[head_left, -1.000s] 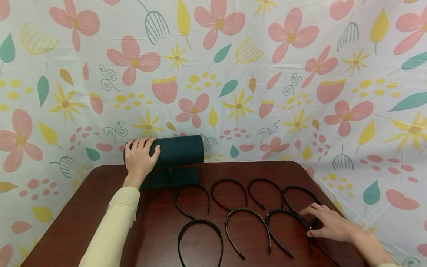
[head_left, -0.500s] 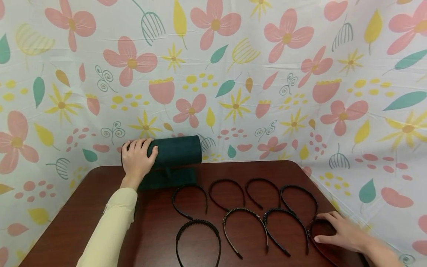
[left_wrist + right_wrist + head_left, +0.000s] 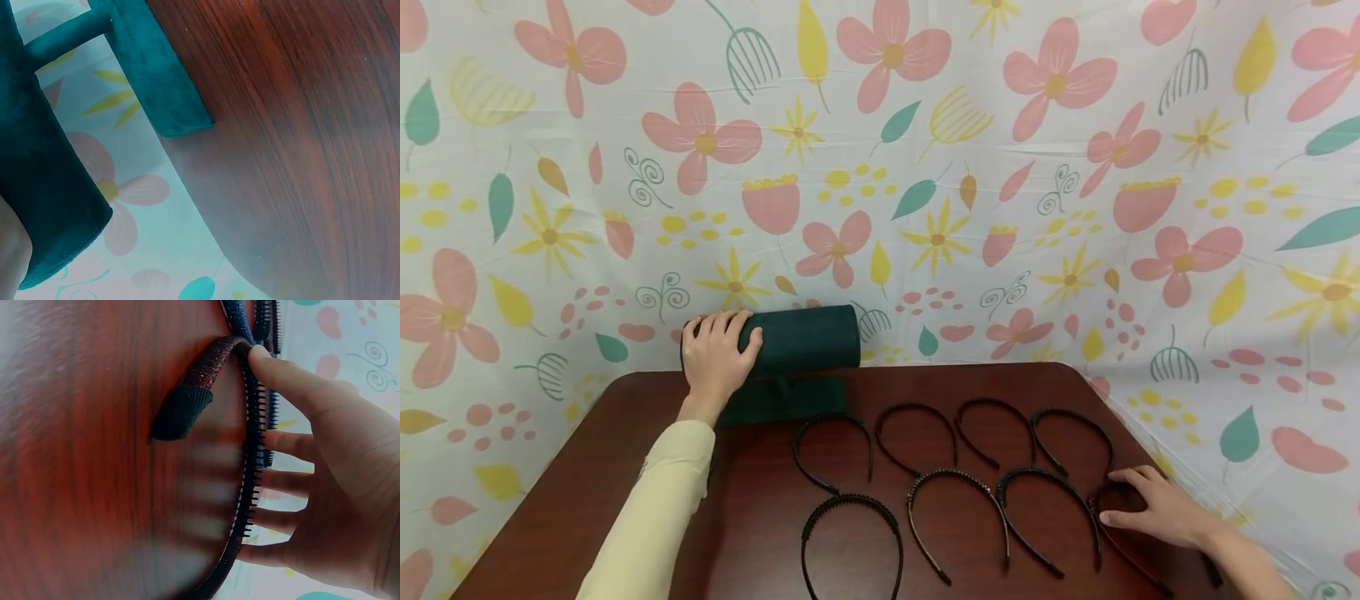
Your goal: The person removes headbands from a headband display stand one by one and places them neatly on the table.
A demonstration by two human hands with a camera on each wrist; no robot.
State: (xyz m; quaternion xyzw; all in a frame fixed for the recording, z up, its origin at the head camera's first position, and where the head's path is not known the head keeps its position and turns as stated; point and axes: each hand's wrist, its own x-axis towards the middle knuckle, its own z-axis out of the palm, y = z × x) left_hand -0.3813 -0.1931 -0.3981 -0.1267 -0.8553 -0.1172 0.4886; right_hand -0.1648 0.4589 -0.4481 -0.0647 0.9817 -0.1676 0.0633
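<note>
My left hand (image 3: 717,350) grips the left end of a dark teal velvet roll (image 3: 808,337) on a display stand. Its fingers lie over the top, the thumb along the near side. In the left wrist view the stand's base (image 3: 159,81) sits at the table's edge. At the table's right, my right hand (image 3: 1157,507) holds the arch of a dark glittery headband (image 3: 1131,557). In the right wrist view the thumb (image 3: 265,362) touches this toothed headband (image 3: 250,431) near its bend. The other fingers reach the band spread apart, their tips hidden behind it.
More headbands lie in two rows: a toothed black one (image 3: 850,498) in front, a gold beaded one (image 3: 955,473) and a dark blue one (image 3: 1037,472) beside it, several behind. Flowered cloth (image 3: 887,167) hangs around the brown table (image 3: 760,500).
My right hand has moved right and down from over the dark blue headband to the rightmost headband, which has shifted slightly. The left hand stays on the roll.
</note>
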